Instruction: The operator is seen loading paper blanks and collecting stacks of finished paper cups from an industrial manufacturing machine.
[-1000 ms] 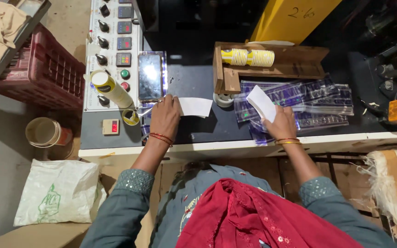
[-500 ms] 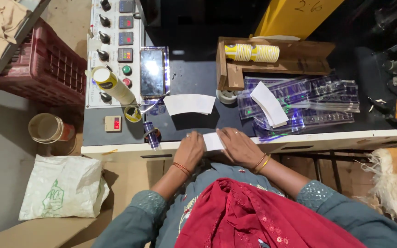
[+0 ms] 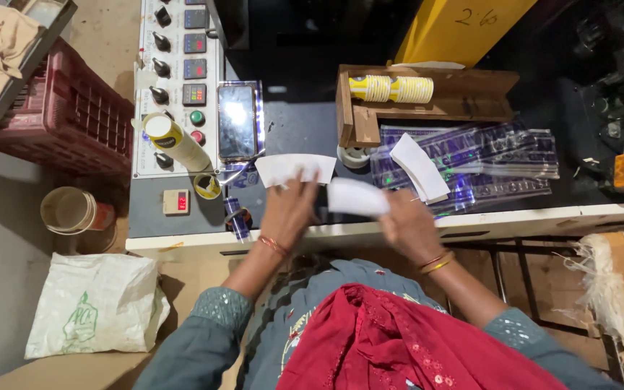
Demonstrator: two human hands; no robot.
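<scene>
- Our left hand and right hand meet above the bench edge.
- A white blank sits between them, pinched by right fingers; motion blurs it.
- Left fingers' grip: we cannot tell.
- Another blank lies just beyond.

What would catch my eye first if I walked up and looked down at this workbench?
Probably the white curved paper blank, blurred with motion, at the bench's near edge between the left hand and the right hand. Just beyond the left hand lies another white blank, and to its left a phone with a glaring screen rests against the control panel. Farther back, yellow-printed paper cups lie in a wooden tray.
</scene>
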